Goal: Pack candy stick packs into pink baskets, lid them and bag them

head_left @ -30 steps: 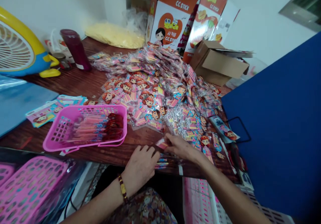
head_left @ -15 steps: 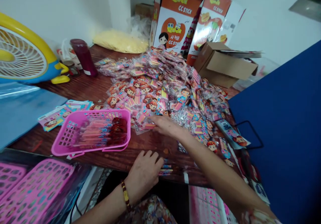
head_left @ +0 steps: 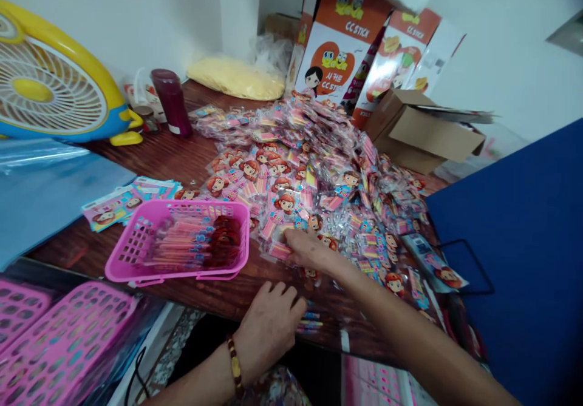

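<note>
A big heap of clear packets [head_left: 319, 169] printed with cartoon girl heads covers the middle of the brown wooden table [head_left: 191, 157]. My right hand [head_left: 310, 249] lies on the heap's near edge, fingers closed on one pink packet [head_left: 280, 250]. My left hand [head_left: 268, 327], with a beaded bracelet at the wrist, rests at the table's front edge, its fingers curled over a small bundle of striped sticks [head_left: 310, 321]. A pink plastic basket [head_left: 132, 254] holding similar packed sticks stands left of my hands.
A yellow and blue fan [head_left: 50, 90] and a dark red bottle [head_left: 172, 102] stand at the back left. Orange display boxes [head_left: 341, 48] and an open cardboard box [head_left: 423, 130] stand behind the heap. A blue board [head_left: 523, 242] is on the right; more pink baskets [head_left: 59, 345] lie at lower left.
My right hand went from beside my left hand up to the heap's edge, then drew back a little with a pink packet. My left hand stayed on the sticks.
</note>
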`<action>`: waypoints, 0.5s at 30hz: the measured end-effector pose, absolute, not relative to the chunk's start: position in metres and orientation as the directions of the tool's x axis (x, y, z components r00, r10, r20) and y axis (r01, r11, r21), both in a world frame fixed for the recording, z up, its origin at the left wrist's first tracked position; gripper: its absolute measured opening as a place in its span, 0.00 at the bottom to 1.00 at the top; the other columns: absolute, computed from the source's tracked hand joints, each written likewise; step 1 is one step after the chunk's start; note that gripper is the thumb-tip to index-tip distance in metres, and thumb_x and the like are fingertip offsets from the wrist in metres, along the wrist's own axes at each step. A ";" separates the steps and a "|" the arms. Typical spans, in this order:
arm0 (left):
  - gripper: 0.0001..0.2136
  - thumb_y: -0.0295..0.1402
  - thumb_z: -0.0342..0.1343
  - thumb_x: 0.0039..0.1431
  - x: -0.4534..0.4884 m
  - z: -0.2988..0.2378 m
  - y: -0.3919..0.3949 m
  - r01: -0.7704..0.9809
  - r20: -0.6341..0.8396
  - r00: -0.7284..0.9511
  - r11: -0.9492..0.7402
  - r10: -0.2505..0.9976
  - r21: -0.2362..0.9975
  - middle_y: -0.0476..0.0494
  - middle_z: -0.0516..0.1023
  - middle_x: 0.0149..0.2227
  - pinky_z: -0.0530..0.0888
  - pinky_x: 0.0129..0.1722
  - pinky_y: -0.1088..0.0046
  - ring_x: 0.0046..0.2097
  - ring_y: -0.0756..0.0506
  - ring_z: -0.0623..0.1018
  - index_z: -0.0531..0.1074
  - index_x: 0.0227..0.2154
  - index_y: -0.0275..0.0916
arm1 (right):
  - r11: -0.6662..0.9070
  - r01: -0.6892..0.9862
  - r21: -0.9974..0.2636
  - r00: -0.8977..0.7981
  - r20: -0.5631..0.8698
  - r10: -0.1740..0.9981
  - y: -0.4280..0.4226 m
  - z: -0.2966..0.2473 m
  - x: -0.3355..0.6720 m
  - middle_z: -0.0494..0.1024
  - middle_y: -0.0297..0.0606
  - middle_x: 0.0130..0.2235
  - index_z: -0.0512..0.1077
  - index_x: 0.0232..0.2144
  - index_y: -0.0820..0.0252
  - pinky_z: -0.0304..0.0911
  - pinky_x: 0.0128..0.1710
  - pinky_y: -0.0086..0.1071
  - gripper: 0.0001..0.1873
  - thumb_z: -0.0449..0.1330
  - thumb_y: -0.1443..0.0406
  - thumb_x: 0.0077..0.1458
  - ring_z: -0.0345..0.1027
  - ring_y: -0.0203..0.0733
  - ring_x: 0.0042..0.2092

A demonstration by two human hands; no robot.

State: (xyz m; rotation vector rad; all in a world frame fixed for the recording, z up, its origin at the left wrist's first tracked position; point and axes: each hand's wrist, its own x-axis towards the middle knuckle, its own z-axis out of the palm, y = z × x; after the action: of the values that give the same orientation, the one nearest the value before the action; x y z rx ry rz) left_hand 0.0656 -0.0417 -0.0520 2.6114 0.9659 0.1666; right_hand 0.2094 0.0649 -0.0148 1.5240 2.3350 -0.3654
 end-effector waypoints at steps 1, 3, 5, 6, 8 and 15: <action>0.09 0.30 0.53 0.59 0.066 -0.052 -0.042 0.609 -0.009 0.759 -0.704 0.651 0.366 0.43 0.73 0.44 0.69 0.45 0.56 0.45 0.40 0.72 0.66 0.43 0.40 | 0.418 0.907 -0.047 -0.397 -0.418 0.817 0.063 -0.011 0.208 0.77 0.44 0.45 0.66 0.47 0.63 0.56 0.49 0.39 0.18 0.63 0.66 0.53 0.69 0.49 0.47; 0.08 0.30 0.52 0.59 0.065 -0.052 -0.042 0.610 -0.002 0.755 -0.700 0.656 0.372 0.43 0.73 0.43 0.68 0.44 0.57 0.45 0.40 0.72 0.66 0.42 0.40 | 0.483 0.874 -0.062 -0.458 -0.437 0.774 0.062 -0.002 0.207 0.78 0.41 0.44 0.66 0.47 0.61 0.55 0.49 0.37 0.17 0.59 0.70 0.54 0.70 0.45 0.45; 0.09 0.30 0.53 0.59 0.065 -0.053 -0.043 0.604 0.005 0.756 -0.702 0.654 0.378 0.44 0.73 0.43 0.68 0.44 0.57 0.45 0.40 0.72 0.66 0.42 0.40 | 0.579 0.815 -0.034 -0.533 -0.438 0.724 0.065 0.011 0.207 0.78 0.40 0.44 0.68 0.45 0.60 0.55 0.50 0.38 0.15 0.56 0.73 0.54 0.70 0.45 0.45; 0.09 0.30 0.53 0.59 0.065 -0.053 -0.043 0.600 0.009 0.759 -0.704 0.652 0.379 0.43 0.73 0.43 0.68 0.44 0.57 0.45 0.40 0.72 0.66 0.43 0.40 | 0.625 0.780 -0.002 -0.564 -0.432 0.703 0.069 0.017 0.207 0.77 0.42 0.45 0.69 0.43 0.60 0.55 0.51 0.39 0.13 0.55 0.73 0.54 0.70 0.46 0.46; 0.09 0.30 0.53 0.59 0.065 -0.054 -0.043 0.598 0.019 0.758 -0.707 0.652 0.378 0.43 0.73 0.43 0.67 0.44 0.57 0.45 0.40 0.72 0.66 0.43 0.40 | 0.686 0.725 0.061 -0.604 -0.423 0.675 0.080 0.028 0.205 0.76 0.44 0.48 0.71 0.40 0.60 0.57 0.49 0.39 0.11 0.54 0.73 0.55 0.70 0.48 0.48; 0.13 0.32 0.57 0.56 0.065 -0.061 -0.043 0.593 0.060 0.757 -0.723 0.650 0.354 0.44 0.72 0.43 0.66 0.44 0.58 0.45 0.40 0.71 0.65 0.43 0.40 | 0.736 0.676 -0.031 -0.670 -0.441 0.597 0.111 0.023 0.171 0.79 0.43 0.46 0.66 0.52 0.61 0.59 0.47 0.35 0.21 0.60 0.67 0.55 0.72 0.47 0.49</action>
State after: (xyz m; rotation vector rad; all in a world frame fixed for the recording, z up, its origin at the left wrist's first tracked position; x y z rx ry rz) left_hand 0.0649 -0.0428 -0.0614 2.6409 0.9616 0.2585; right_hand 0.1706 0.1109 0.0231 0.9759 2.5324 -0.2686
